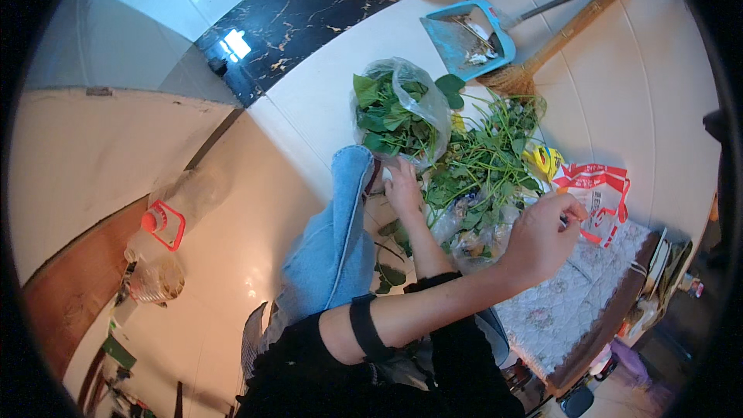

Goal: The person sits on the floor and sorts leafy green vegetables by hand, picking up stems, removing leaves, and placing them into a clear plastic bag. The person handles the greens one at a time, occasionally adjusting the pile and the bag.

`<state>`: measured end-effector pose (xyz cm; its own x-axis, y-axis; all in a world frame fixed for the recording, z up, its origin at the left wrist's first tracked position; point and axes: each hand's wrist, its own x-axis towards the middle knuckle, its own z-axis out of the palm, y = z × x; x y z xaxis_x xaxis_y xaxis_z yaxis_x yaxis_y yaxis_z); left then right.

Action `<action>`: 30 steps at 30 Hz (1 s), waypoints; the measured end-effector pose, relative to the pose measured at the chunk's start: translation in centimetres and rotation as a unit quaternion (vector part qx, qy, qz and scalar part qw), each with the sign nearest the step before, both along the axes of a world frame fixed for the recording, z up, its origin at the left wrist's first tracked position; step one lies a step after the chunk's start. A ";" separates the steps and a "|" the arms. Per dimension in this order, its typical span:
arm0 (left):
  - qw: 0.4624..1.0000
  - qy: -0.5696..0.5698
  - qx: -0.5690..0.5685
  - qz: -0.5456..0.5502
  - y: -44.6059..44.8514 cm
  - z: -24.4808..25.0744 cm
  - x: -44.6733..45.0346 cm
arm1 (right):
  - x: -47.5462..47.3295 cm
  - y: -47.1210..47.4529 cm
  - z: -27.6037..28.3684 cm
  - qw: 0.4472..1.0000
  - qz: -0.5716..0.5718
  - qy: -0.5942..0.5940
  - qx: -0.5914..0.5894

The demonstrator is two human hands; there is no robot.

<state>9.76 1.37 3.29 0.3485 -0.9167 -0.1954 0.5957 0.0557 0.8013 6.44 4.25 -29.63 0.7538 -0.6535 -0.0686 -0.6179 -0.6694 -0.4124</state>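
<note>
My left arm crosses over my right arm. My left hand (543, 235) hangs above the near side of the leafy pile, by a red and white plastic bag (598, 194). Its fingers curl towards the thumb; whether something small sits between them is unclear. My right hand (403, 188) is beside my denim-covered knee (342, 209), at the near edge of a clear plastic bag (435, 119) full of green leaves (389, 116). Its thumb stands apart from the bent fingers, and I see nothing held. Long-stemmed leafy greens (487, 157) lie heaped right of that bag.
A blue dustpan (450, 46) with litter and a straw broom (548, 55) lie beyond the greens. Clear plastic bottles (157, 273) stand at left. A quilted floral cover (557, 313) drapes a low surface at right. Loose leaves (392, 276) lie near my legs.
</note>
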 end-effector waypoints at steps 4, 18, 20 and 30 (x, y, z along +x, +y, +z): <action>1.000 -0.010 -0.006 -0.003 0.1 -0.4 -0.2 | 0.7 -1.6 -2.8 0.994 0.043 0.082 -0.063; 0.997 0.019 0.017 -0.074 0.5 -0.7 0.3 | 0.7 -6.8 7.4 0.940 -0.210 -0.166 0.213; 0.995 0.047 0.010 -0.093 0.8 -1.1 0.6 | 0.6 -6.8 8.0 0.930 -0.220 -0.189 0.226; 0.970 -0.230 0.000 -0.081 2.1 -3.7 6.9 | -0.4 -5.7 8.8 0.934 -0.203 -0.141 0.257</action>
<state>16.68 3.45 -0.43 0.2511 -0.9665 -0.0538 0.1757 -0.0092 0.9844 6.02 -1.45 -20.79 0.4859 -0.8253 -0.2876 -0.5961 -0.0722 -0.7997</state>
